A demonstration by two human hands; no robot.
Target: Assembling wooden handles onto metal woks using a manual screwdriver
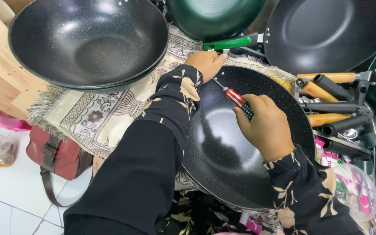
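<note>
Close to us, our right hand is curled shut around the red and black grip of a screwdriver, angling its shaft down so the tip meets the inner wall of the speckled black wok resting on our lap, up near the far rim. Just beyond, our left hand is folded over that rim where the green handle meets it, pinching something we cannot make out, apparently to steady the joint against the turning tool. Farther off, more woks sit on a patterned cloth, and loose wooden and black handles lie heaped to the right within reach.
</note>
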